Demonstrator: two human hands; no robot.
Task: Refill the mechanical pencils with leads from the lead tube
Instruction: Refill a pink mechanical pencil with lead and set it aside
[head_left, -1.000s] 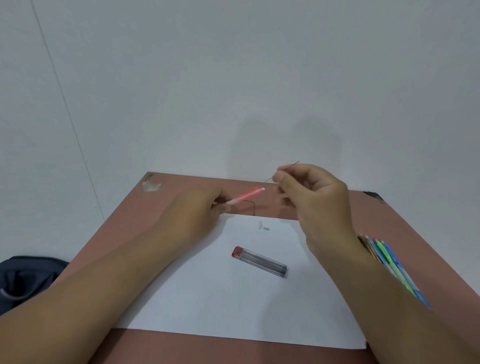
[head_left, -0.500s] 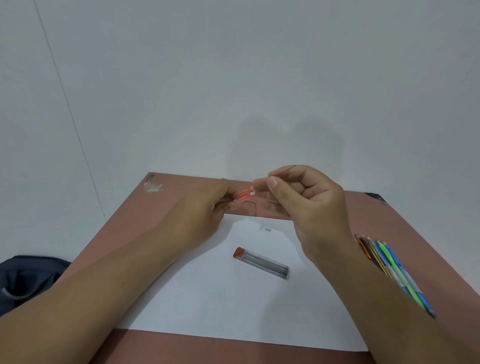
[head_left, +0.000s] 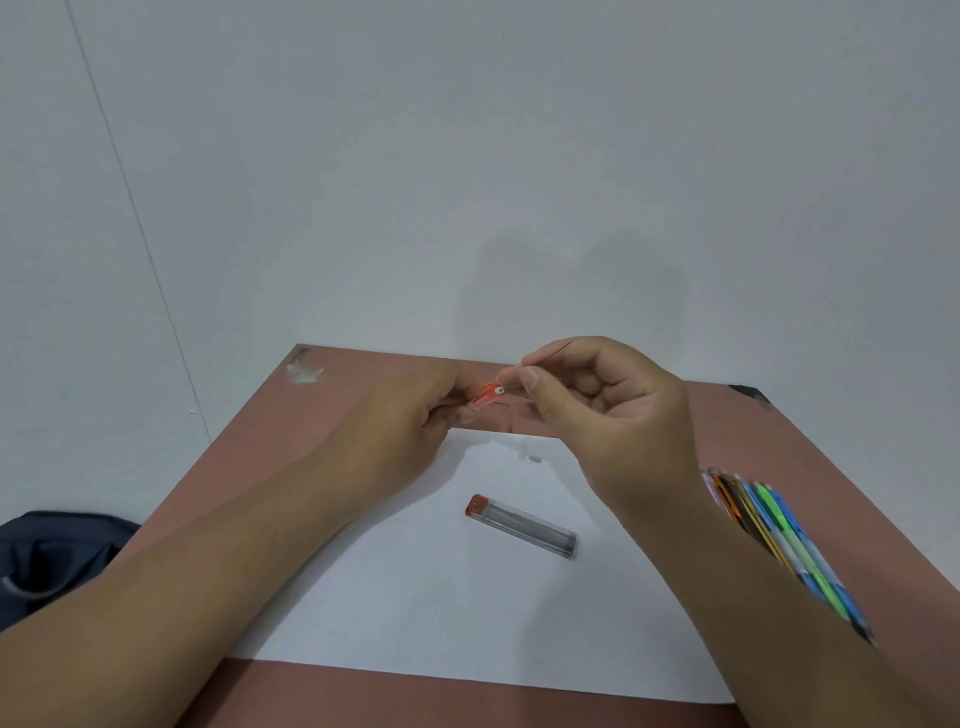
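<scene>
Item one: our right hand (head_left: 613, 415), thumb and forefinger pinching shut on a thin dark lead (head_left: 558, 349), its free end sticking up past the knuckle.

Item two: our left hand (head_left: 400, 415), fingers closing around an orange pencil (head_left: 488, 393), whose open white end is pointing at the right thumb, just beside the lead.

Item three: we are keeping both hands above the far edge of a white sheet (head_left: 415, 597).

Item four: a clear lead tube (head_left: 521, 526) with a red cap is lying on the sheet, near the hands.

Item five: a small pale piece (head_left: 534, 459) is resting on the sheet.

Item six: several coloured pencils (head_left: 779, 535) are lying together on the brown table (head_left: 805, 441), beside our right forearm.
</scene>
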